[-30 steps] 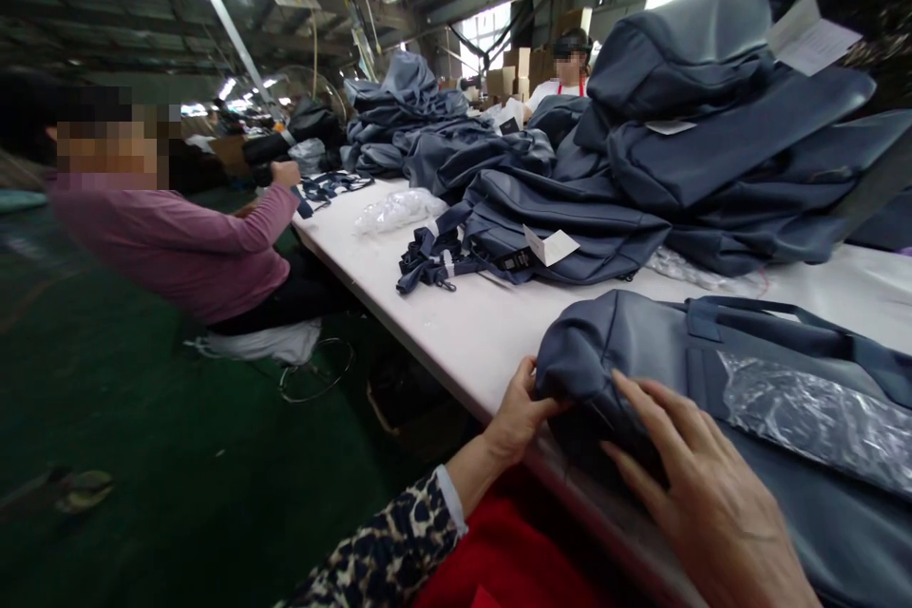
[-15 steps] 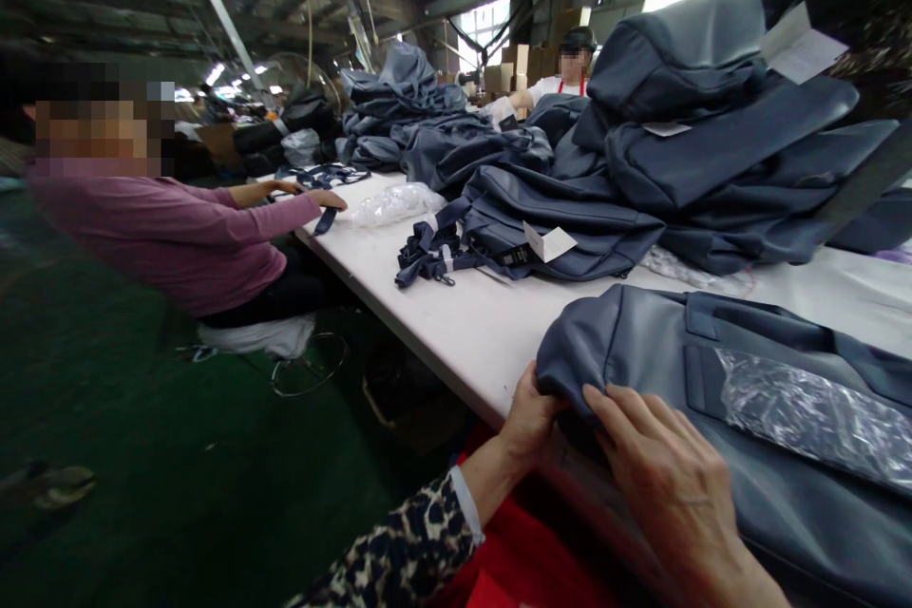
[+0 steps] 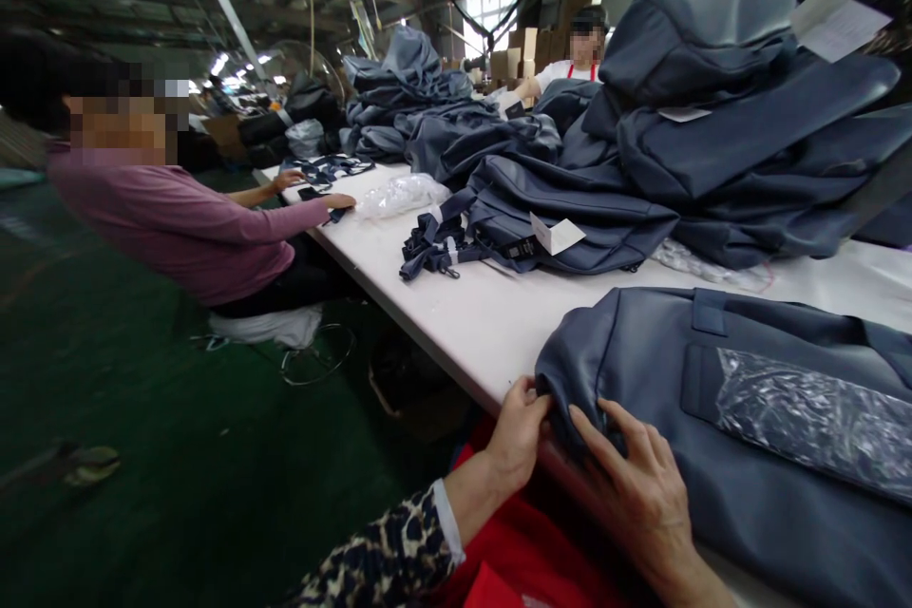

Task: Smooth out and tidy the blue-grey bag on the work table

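Note:
A dark blue duffel bag (image 3: 648,342) lies at the table's front edge, its near left end bulging past the edge. Clear plastic film (image 3: 805,408) covers a band on its side. My left hand (image 3: 514,437) is closed on the left end of the bag, thumb on top, with the other fingertips partly hidden. Just to the right, my right hand (image 3: 641,484) has its fingers bent around a fold of the same end. Both hands touch the bag; what lies under the right fingers is hidden.
A tall heap of similar bags (image 3: 727,123) with paper tags fills the back right of the white table (image 3: 456,313). Bundled straps (image 3: 434,247) and a clear plastic bag (image 3: 403,197) lie left of it. One person (image 3: 178,218) sits at the left edge; another (image 3: 562,71) is behind the heap.
My right hand has shifted slightly left and down along the bag's end, its fingers parting a little. My left hand keeps hold. The view has moved slightly.

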`<action>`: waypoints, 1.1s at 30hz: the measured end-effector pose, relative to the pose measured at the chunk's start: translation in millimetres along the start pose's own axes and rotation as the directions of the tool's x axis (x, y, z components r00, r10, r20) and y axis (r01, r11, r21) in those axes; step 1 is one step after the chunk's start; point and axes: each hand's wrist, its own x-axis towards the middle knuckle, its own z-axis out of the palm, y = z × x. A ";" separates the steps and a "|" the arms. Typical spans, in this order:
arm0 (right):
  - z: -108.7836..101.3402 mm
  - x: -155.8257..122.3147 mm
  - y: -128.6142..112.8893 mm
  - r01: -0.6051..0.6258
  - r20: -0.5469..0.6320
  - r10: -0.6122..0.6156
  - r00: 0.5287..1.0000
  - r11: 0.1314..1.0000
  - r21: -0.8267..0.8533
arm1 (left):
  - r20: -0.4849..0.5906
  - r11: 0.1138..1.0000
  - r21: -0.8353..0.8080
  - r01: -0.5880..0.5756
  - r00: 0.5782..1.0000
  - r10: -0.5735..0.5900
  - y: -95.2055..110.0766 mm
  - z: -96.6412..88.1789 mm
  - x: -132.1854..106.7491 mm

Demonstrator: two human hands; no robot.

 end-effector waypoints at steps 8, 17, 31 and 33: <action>-3.3 -5.5 -1.9 0.005 -0.069 0.008 0.998 0.982 0.186 | -0.007 0.996 -0.083 0.025 1.000 -0.025 0.9 -2.1 2.7; -3.8 -5.2 -6.1 0.064 0.065 -0.073 0.995 0.990 0.124 | 0.076 0.998 -0.052 -0.021 0.997 0.025 3.2 0.7 -1.8; 53.5 101.8 69.8 0.030 0.403 -0.057 0.913 0.997 0.074 | -0.008 0.991 -0.050 -0.120 0.993 0.120 3.8 -9.6 21.3; 70.8 83.2 75.0 -0.023 0.395 -0.005 0.919 0.998 0.067 | -0.025 0.995 -0.010 -0.104 0.994 0.104 3.6 -14.9 20.7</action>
